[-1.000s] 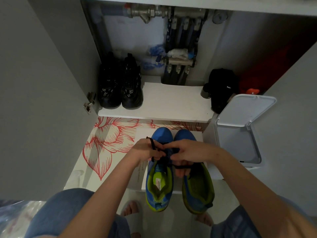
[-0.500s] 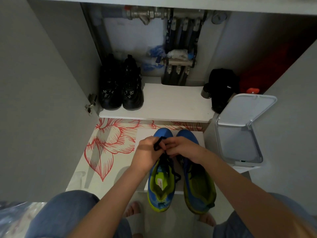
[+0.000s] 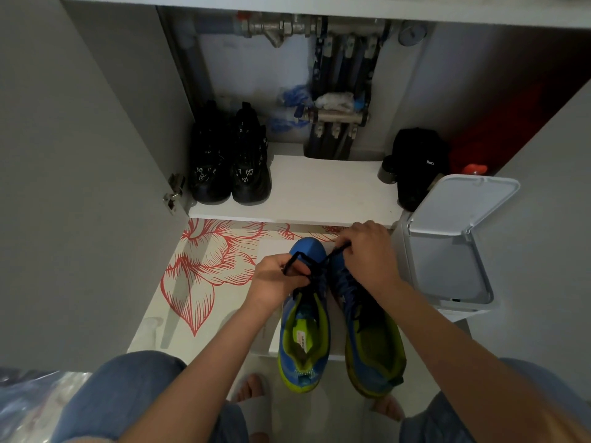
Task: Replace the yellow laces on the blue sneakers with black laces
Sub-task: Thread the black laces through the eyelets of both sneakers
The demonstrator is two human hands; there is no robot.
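Observation:
Two blue sneakers with lime-green linings stand side by side, toes pointing away: the left sneaker [image 3: 305,334] and the right sneaker [image 3: 371,343]. A black lace [image 3: 315,266] runs through the left sneaker's upper eyelets. My left hand [image 3: 278,279] pinches a loop of this lace above the shoe's tongue. My right hand [image 3: 367,251] grips the other end, pulled up and to the right over the right sneaker's toe. The right sneaker carries dark lacing. No yellow lace is visible.
The sneakers sit on a white sheet over a red-flower mat [image 3: 208,270]. A white bin [image 3: 447,251] with its lid raised stands at the right. On the white cabinet shelf [image 3: 326,190] are black boots [image 3: 230,164] and a black bag [image 3: 415,164]. Grey cabinet doors flank both sides.
My hands were together over the left sneaker's tongue. Now my right hand has drawn its lace end away up to the right, while my left hand keeps its loop.

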